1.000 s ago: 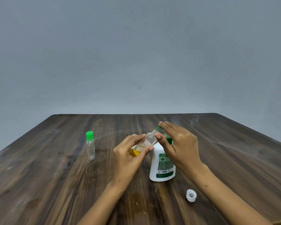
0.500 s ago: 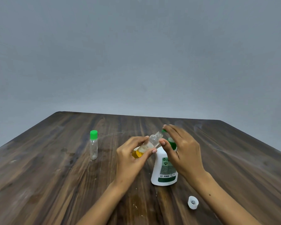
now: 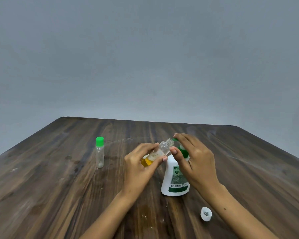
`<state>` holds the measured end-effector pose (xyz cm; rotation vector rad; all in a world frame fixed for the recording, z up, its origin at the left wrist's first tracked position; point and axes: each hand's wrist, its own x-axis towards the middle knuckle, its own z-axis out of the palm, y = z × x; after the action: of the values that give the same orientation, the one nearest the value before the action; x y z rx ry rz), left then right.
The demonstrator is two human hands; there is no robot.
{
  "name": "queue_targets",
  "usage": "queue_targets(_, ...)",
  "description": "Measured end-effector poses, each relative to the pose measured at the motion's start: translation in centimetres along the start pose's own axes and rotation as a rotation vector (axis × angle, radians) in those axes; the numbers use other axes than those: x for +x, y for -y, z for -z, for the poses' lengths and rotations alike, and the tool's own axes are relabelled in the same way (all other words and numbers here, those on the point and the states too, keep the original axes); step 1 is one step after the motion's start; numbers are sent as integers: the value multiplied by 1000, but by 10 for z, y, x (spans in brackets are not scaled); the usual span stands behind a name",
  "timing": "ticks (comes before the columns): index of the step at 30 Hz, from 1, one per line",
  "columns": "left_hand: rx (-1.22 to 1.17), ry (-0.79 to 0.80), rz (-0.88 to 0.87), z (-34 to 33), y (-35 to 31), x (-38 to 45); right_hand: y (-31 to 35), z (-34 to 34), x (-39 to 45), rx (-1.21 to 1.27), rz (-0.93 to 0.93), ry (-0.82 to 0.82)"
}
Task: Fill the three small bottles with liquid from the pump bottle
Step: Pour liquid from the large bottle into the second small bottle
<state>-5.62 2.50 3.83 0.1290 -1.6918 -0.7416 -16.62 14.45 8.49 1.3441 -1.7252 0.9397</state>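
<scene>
My left hand (image 3: 138,167) grips a small clear uncapped bottle (image 3: 160,150), tilted with its mouth up and to the right. Yellow liquid sits in its lower end. The mouth is right beside the green pump head (image 3: 182,150) of the white pump bottle (image 3: 175,180), which stands on the wooden table (image 3: 59,187). My right hand (image 3: 195,159) lies over the pump head with its fingers stretched across the top and its thumb by the small bottle's neck. A second small clear bottle with a green cap (image 3: 100,153) stands upright to the left, apart from both hands.
A loose white cap (image 3: 206,214) lies open side up near my right forearm. A yellowish wet patch (image 3: 145,208) marks the table between my arms. The table's far edge meets a plain grey wall.
The view has shifted a little, so everything sits slightly further right in frame. Both hands keep their places: the left with the tilted bottle at the nozzle, the right on the pump head.
</scene>
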Motion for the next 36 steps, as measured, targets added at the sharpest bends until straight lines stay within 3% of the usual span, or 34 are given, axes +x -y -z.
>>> queue_targets(36,1,1,-13,1,-4,0,1,-4,-3,-1,-30,2)
